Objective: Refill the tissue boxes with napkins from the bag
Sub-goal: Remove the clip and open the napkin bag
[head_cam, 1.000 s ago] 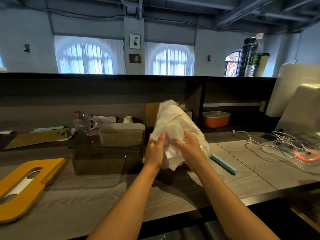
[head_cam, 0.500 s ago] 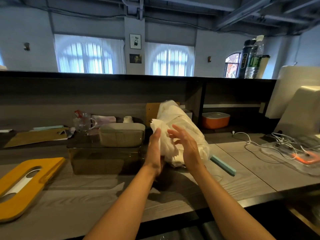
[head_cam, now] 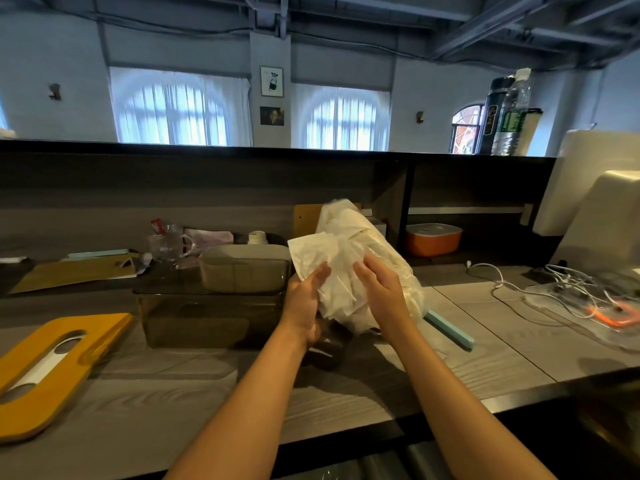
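both hands work at the clear bag of napkins [head_cam: 367,244] standing mid-counter [head_cam: 173,393], right of the smoky tissue box [head_cam: 211,306]. left hand [head_cam: 306,299] holds a pulled-out wad of napkins [head_cam: 322,258]; right hand [head_cam: 384,289] rests spread on the bag. a yellow lid [head_cam: 52,368] lies at the left edge.

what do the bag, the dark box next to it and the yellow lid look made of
Bag: thin clear plastic film, crinkled and glossy, white napkins showing through. Dark box: likely smoky translucent hard plastic, see-through with reflections. Yellow lid: matte, smooth rounded edges; painted wood or plastic, unclear.
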Motion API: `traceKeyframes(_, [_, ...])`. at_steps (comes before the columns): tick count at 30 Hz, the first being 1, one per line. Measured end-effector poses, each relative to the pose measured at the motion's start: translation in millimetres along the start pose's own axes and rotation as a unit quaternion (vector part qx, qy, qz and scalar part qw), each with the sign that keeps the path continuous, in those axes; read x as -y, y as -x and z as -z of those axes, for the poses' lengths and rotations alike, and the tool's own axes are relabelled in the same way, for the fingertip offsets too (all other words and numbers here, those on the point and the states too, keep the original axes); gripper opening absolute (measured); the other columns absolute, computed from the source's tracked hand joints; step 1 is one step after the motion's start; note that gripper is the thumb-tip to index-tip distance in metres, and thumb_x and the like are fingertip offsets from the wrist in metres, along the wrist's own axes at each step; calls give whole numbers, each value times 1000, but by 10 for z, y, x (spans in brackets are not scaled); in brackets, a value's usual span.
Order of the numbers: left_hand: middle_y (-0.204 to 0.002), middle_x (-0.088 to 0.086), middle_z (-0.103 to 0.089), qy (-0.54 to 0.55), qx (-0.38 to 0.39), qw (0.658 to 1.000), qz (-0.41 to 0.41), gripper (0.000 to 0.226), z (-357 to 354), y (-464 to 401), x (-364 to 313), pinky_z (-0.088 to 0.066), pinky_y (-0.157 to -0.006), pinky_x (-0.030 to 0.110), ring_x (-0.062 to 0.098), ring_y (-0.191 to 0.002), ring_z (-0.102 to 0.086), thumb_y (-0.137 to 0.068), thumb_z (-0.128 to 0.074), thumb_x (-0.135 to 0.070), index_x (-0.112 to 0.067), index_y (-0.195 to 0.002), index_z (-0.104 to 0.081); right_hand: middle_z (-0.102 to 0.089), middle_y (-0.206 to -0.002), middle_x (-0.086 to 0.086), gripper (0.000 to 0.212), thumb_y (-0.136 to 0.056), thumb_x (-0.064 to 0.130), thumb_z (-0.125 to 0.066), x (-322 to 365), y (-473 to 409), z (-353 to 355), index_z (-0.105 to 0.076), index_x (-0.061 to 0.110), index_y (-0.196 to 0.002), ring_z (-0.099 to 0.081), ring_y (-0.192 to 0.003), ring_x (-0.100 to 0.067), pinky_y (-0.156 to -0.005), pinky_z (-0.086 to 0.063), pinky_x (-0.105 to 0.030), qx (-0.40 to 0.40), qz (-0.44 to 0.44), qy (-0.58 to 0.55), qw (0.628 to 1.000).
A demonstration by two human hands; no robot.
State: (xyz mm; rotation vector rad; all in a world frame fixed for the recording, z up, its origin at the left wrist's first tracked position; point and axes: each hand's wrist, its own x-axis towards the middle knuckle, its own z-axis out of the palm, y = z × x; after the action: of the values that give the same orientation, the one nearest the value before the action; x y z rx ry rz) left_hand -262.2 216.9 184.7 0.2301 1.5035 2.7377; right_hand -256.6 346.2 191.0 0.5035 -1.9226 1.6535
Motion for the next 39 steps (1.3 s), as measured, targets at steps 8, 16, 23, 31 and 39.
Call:
traceKeyframes(8, [-115,11,-71,-12,-28,999,44,21,-19,-22,48,-55,-93,53,31,-104,-69,-96,-61,-23,-20,-117,-63,-53,-127,18,49,-86,44,-67,-33,-17,57,-53,30,-131,-54,-112,5,-87,-49,-13,21,22,57,998])
traceKeyframes(16, [-121,12,-69,15,18,996,89,43,-65,-81,136,-60,-75,44,32,-106,-68,-92,-65,-24,-19,-134,-56,-69,-90,-6,9,-93,20,-64,7,-363,305,-70,15,-89,-65,-89,-20,-73,-53,-28,-26,-75,16,997])
traceKeyframes(23, [-117,9,-70,45,-43,996,65,38,-52,-179,240,-58,-82,43,29,-107,-67,-95,-63,-28,-15,-130,-59,-66,-101,-4,16,-90,19,-67,236,-469,433,-65,13,-105,-65,-98,-20,-78,-56,-30,-98,-110,-236,960])
traceKeyframes(31, [-118,10,-72,101,0,994,47,45,-34,-216,308,-54,-93,49,32,-110,-66,-99,-44,-52,-22,-127,-61,-57,-126,0,41,-87,13,-70,11,-408,121,-59,28,-124,-57,-114,-21,-97,-53,-45,40,-164,-31,985])
traceKeyframes(39, [-115,10,-71,24,-56,997,47,33,-47,-248,368,-55,-93,50,31,-104,-69,-96,-62,-25,-20,-128,-60,-52,-138,2,44,-91,21,-68,-316,-279,84,-55,22,-134,-53,-117,-12,-86,-47,-20,-19,-122,32,992])
